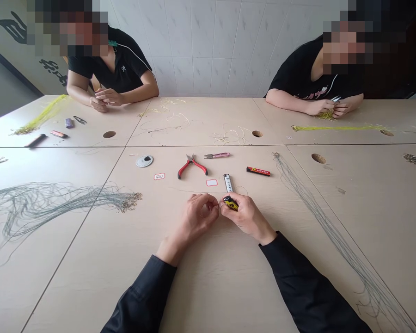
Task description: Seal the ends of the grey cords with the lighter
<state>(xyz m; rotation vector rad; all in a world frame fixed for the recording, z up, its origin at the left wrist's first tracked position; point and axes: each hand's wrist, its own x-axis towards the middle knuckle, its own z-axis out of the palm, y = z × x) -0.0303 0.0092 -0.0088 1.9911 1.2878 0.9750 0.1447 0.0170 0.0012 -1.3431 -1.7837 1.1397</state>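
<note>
Near the middle of the table my left hand (199, 212) is closed, thumb and forefinger pinched at a thin cord (185, 190); the tip of the pinch is too small to make out. My right hand (247, 215) grips a yellow-and-black lighter (231, 203), its fingertips almost meeting those of the left. Just beyond them lies a white lighter (228, 182). A red lighter (258, 171) rests farther right. Red-handled pliers (203, 167) lie spread apart ahead of my left hand, with pink thread snips (218, 155) beside them.
Bundles of grey-green cords with metal ends lie left (104, 201) and right (319, 217). A round silver disc (141, 162) and two red-edged labels sit ahead. Across the table (208, 286), two people handle small items near yellow cord bundles (343, 128). Round holes pierce the tabletop.
</note>
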